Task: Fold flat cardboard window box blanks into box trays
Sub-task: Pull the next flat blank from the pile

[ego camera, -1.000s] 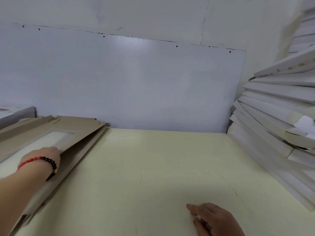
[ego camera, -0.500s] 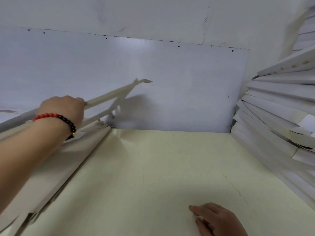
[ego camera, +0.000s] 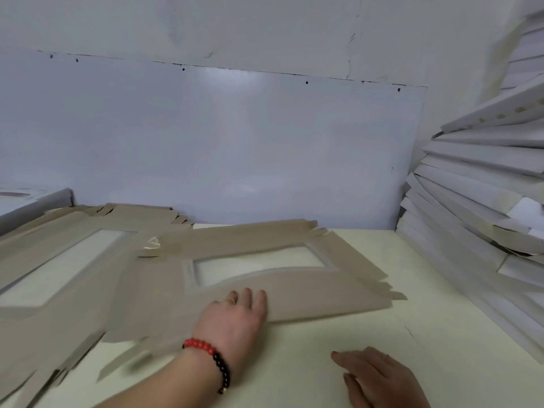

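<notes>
One flat brown cardboard window blank (ego camera: 294, 240) lies across the middle of the pale yellow table (ego camera: 441, 290), its clear window facing up. Its near edge bows upward. My left hand (ego camera: 235, 315), with a red and black bead bracelet at the wrist, grips that near edge with the fingers on top of the card. The thumb is hidden. My right hand (ego camera: 379, 375) rests flat on the table at the lower right, apart from the blank and holding nothing.
A stack of flat brown blanks (ego camera: 59, 260) fills the table's left side and overlaps the pulled blank's left end. A leaning pile of folded white trays (ego camera: 471, 201) rises along the right. A white board (ego camera: 235, 142) stands against the back wall.
My left hand lifted one blank off the left stack, swung it right and brought it down onto the middle of the table. My right hand stayed on the table.
</notes>
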Demonstrator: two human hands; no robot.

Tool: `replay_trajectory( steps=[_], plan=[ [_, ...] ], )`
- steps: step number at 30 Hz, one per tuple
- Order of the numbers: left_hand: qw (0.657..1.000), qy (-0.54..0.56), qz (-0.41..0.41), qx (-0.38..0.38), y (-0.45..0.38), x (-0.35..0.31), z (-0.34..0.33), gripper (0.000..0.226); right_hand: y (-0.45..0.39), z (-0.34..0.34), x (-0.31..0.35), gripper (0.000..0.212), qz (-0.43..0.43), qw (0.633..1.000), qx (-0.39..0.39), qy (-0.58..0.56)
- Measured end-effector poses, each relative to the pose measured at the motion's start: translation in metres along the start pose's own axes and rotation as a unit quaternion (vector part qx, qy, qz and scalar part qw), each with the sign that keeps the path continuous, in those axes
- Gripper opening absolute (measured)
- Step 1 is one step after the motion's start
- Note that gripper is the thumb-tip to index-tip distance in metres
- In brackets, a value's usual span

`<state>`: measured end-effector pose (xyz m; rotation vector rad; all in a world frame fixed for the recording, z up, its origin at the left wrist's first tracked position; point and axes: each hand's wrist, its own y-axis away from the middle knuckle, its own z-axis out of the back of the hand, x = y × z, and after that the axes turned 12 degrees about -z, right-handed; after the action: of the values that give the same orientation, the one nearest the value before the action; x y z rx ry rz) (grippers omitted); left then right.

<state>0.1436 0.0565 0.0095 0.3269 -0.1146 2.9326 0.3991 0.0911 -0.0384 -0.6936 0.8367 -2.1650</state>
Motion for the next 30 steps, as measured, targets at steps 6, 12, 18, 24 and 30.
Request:
replay_trajectory(
  steps=[6, 12, 18, 24, 30],
  plan=[
    [0.994, 0.027, -0.067, 0.084, 0.006, -0.016, -0.025, 0.055, -0.004, 0.001, 0.003, 0.054, 0.076, 0.992, 0.021, 0.100],
    [0.984, 0.056, -0.144, 0.089, 0.017, -0.017, -0.033, 0.055, -0.014, -0.014, 0.013, 0.056, 0.035, 0.979, 0.117, 0.161],
    [0.982, 0.077, -0.171, 0.036, 0.034, -0.009, -0.026, 0.052, -0.019, -0.018, 0.007, 0.070, -0.048, 0.958, 0.249, 0.134],
    [0.982, 0.039, -0.176, 0.062, 0.055, 0.003, -0.024, 0.054, -0.011, 0.007, -0.009, 0.072, -0.075, 0.932, 0.306, 0.179],
    [0.988, 0.129, -0.085, 0.022, 0.059, 0.046, -0.043, 0.061, -0.011, 0.035, -0.042, 0.065, -0.135, 0.924, 0.322, 0.156]
  ],
)
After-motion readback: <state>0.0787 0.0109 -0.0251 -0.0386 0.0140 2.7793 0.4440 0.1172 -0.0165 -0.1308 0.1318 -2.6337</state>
